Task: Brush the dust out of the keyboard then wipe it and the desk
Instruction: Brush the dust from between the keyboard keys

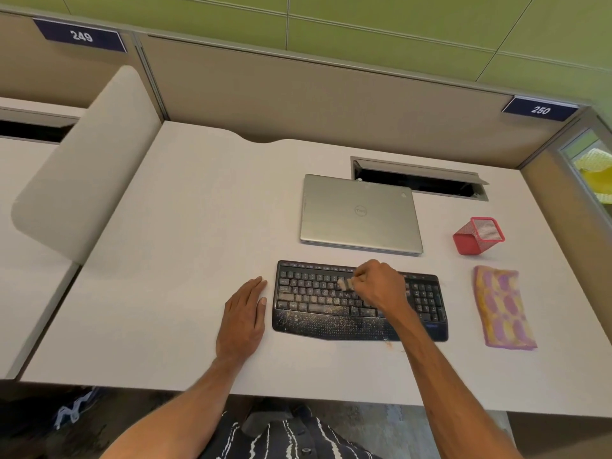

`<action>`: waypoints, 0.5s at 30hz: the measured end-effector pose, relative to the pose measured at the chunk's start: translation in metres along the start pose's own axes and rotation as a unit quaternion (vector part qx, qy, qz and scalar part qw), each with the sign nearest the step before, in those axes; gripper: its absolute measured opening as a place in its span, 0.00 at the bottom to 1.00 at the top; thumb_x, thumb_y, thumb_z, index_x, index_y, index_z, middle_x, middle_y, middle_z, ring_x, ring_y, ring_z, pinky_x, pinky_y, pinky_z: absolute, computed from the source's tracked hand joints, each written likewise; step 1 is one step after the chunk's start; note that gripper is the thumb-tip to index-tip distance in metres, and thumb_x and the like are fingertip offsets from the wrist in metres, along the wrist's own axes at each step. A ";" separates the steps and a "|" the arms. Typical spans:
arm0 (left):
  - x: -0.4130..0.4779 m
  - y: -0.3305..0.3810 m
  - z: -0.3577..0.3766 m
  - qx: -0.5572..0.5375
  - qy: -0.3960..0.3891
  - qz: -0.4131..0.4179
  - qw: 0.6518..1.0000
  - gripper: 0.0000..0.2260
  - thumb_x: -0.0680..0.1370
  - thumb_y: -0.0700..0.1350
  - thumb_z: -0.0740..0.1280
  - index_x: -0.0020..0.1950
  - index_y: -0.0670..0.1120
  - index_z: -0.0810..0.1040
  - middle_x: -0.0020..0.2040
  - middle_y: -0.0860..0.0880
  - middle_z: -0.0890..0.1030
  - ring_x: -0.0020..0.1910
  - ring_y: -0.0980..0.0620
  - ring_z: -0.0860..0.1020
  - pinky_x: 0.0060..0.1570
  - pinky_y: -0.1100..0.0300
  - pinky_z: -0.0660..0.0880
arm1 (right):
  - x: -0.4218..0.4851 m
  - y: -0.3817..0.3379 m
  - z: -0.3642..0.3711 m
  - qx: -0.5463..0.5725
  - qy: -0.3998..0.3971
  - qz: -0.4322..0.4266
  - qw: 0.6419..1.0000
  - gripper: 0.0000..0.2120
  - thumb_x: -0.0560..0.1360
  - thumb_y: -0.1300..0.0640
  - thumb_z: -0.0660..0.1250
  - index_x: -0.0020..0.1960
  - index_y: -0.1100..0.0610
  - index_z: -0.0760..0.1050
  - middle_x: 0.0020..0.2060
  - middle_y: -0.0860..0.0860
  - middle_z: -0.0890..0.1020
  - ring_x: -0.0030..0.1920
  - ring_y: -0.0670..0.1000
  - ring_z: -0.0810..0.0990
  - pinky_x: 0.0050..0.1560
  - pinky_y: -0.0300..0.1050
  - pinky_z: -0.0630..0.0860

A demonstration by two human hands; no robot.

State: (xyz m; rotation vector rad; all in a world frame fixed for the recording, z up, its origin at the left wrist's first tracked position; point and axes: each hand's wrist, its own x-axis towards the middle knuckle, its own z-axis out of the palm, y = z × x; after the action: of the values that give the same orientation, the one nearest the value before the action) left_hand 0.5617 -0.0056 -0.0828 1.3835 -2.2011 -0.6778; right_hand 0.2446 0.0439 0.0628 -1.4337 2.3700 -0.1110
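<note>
A black keyboard lies on the pale desk, with light dust scattered over its keys and palm rest. My right hand is curled above the middle keys and grips a small brush whose pale bristles touch the keys; the handle is hidden in my fist. My left hand rests flat on the desk just left of the keyboard, fingers straight, thumb near the keyboard's edge. A pink and yellow cloth lies folded on the desk to the right of the keyboard.
A shut silver laptop lies behind the keyboard. A red mesh pen cup stands at the right. An open cable slot is set into the desk at the back. Partition walls enclose the back and right; a divider panel stands at the left.
</note>
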 end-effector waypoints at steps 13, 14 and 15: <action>0.000 0.000 -0.001 -0.001 -0.002 0.001 1.000 0.22 0.91 0.54 0.53 0.83 0.53 0.71 0.83 0.58 0.70 0.83 0.59 0.64 0.84 0.54 0.61 | 0.003 -0.004 -0.004 -0.004 -0.024 0.014 1.000 0.06 0.74 0.56 0.72 0.48 0.51 0.88 0.36 0.42 0.85 0.33 0.42 0.81 0.30 0.35 0.69; 0.000 0.000 -0.001 -0.002 -0.003 0.000 1.000 0.22 0.91 0.54 0.53 0.84 0.54 0.70 0.83 0.58 0.70 0.83 0.59 0.63 0.84 0.54 0.60 | 0.003 -0.004 -0.005 0.000 -0.009 0.014 1.000 0.06 0.75 0.56 0.71 0.48 0.51 0.87 0.36 0.42 0.85 0.33 0.42 0.81 0.30 0.35 0.69; 0.000 0.000 -0.001 -0.004 -0.004 -0.001 1.000 0.22 0.91 0.54 0.53 0.84 0.54 0.70 0.83 0.58 0.70 0.83 0.60 0.63 0.84 0.55 0.60 | 0.003 -0.004 -0.005 0.004 0.009 0.015 1.000 0.06 0.77 0.54 0.71 0.49 0.51 0.87 0.36 0.43 0.85 0.33 0.42 0.80 0.30 0.35 0.68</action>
State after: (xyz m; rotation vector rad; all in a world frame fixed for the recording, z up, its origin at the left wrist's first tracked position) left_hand 0.5625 -0.0058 -0.0823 1.3824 -2.2001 -0.6938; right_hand 0.2451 0.0387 0.0681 -1.3979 2.4019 -0.1270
